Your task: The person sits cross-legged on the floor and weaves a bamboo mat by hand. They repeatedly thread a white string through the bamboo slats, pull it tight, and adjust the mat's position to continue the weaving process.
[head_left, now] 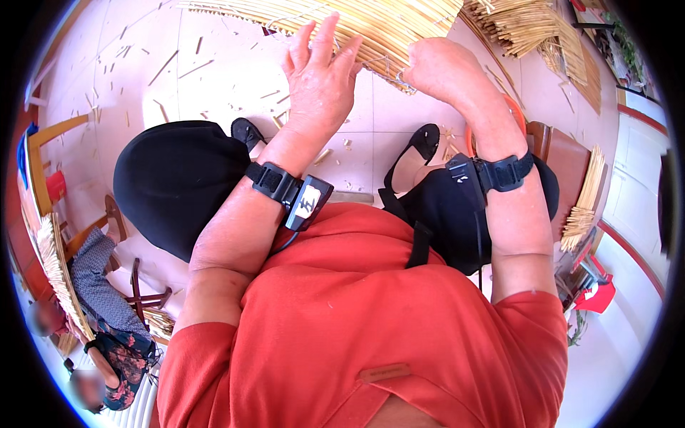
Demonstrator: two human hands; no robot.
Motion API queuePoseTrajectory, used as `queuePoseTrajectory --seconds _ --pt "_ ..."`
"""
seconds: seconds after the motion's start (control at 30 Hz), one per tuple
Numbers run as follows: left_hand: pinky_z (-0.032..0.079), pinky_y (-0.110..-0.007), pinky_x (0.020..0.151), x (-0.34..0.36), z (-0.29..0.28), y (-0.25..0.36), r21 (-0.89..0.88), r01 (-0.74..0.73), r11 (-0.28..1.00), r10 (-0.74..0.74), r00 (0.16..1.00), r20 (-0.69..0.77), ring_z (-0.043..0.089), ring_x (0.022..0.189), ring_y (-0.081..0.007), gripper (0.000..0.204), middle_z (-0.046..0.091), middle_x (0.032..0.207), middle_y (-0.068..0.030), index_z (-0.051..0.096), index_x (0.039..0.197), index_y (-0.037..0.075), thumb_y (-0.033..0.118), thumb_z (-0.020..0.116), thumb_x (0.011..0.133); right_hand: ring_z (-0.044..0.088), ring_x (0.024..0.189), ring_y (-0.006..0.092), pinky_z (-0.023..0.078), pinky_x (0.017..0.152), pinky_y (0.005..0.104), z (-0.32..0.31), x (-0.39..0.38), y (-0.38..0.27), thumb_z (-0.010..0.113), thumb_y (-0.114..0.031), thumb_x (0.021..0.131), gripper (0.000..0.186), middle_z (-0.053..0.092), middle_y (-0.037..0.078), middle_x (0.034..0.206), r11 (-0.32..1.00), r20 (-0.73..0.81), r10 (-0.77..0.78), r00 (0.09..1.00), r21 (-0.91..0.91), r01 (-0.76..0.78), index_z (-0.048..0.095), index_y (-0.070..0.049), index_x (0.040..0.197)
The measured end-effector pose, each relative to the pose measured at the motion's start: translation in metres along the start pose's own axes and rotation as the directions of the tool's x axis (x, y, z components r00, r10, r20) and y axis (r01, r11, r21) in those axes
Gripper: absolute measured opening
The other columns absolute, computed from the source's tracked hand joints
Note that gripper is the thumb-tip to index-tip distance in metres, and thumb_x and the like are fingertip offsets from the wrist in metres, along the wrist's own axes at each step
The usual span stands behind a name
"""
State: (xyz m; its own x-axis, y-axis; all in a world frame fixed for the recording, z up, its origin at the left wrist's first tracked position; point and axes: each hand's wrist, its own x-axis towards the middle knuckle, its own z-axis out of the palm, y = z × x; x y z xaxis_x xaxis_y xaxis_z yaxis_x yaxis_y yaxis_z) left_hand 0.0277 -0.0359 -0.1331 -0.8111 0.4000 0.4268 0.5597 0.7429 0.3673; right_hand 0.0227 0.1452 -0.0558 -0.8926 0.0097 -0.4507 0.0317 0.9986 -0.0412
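Observation:
A mat of pale yellow reed stalks (385,32), laid side by side and bound with thin wire or string, lies at the top of the head view. My left hand (317,75) rests over its near edge, fingers stretched and spread, holding nothing that I can see. At the mat's near right corner, my right hand (446,71) is closed, its fingers curled inward. Those fingertips are hidden behind the hand, so whatever they pinch cannot be made out. Loose binding strands show along the mat's edge between the two hands.
More bundled reeds (517,28) lie at the upper right. Cut bits of stalk (164,68) litter the tiled floor. An orange bucket (515,110) stands beside my right forearm. Another stalk bundle (585,196) lies on a brown seat. At lower left, other people sit near a reed mat (61,274).

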Motion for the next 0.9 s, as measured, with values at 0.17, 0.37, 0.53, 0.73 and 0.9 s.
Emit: queuePoseTrajectory --seconds 0.17,0.37,0.53,0.73,0.9 --pt "0.029 -0.044 0.102 -0.001 0.003 0.001 0.009 -0.046 0.999 0.046 0.998 0.053 0.034 0.129 -0.0269 0.040 0.047 0.135 -0.0030 0.066 0.116 0.020 0.013 0.074 0.078 0.069 0.075 0.0306 0.055 0.069 0.0392 0.000 -0.006 0.002 0.062 -0.017 0.071 0.026 0.069 0.020 0.080 1.000 0.005 0.003 1.000 -0.031 -0.003 0.073 -0.001 0.089" --pt "0.031 -0.042 0.100 0.000 0.007 -0.002 -0.026 -0.070 0.997 0.070 0.998 0.002 0.042 0.123 -0.0245 0.028 0.055 0.127 -0.0007 0.069 0.106 0.019 0.014 0.073 0.079 0.069 0.076 0.0314 0.055 0.070 0.0401 0.004 0.001 0.003 0.061 -0.015 0.071 0.025 0.068 0.020 0.081 0.999 -0.062 0.032 0.998 -0.030 -0.034 0.072 -0.001 0.089" --pt "0.033 -0.041 0.097 0.002 0.007 -0.005 -0.114 -0.073 0.991 0.069 0.997 -0.040 0.047 0.119 -0.0242 0.021 0.058 0.121 -0.0011 0.069 0.098 0.016 0.011 0.072 0.078 0.068 0.076 0.0324 0.055 0.070 0.0414 0.016 0.007 0.005 0.059 -0.014 0.075 0.023 0.068 0.020 0.080 1.000 -0.228 -0.022 0.973 0.010 0.025 0.071 -0.001 0.088" --pt "0.037 -0.040 0.094 0.005 0.010 -0.012 -0.170 -0.057 0.984 0.043 0.995 -0.087 0.049 0.114 -0.0262 0.015 0.060 0.118 -0.0020 0.065 0.088 0.013 0.008 0.072 0.075 0.068 0.074 0.0321 0.055 0.070 0.0430 0.019 0.007 -0.006 0.054 -0.016 0.080 0.021 0.067 0.019 0.077 0.989 -0.303 -0.089 0.949 0.088 0.121 0.069 -0.002 0.084" --pt "0.037 -0.041 0.093 0.008 0.008 -0.018 -0.062 -0.117 0.991 0.111 0.990 -0.088 0.050 0.113 -0.0271 0.013 0.059 0.120 -0.0024 0.063 0.085 0.012 0.008 0.071 0.075 0.067 0.071 0.0326 0.054 0.068 0.0434 0.027 0.011 -0.013 0.054 -0.018 0.082 0.020 0.067 0.017 0.076 0.963 -0.332 -0.138 0.933 0.175 0.205 0.068 -0.003 0.085"
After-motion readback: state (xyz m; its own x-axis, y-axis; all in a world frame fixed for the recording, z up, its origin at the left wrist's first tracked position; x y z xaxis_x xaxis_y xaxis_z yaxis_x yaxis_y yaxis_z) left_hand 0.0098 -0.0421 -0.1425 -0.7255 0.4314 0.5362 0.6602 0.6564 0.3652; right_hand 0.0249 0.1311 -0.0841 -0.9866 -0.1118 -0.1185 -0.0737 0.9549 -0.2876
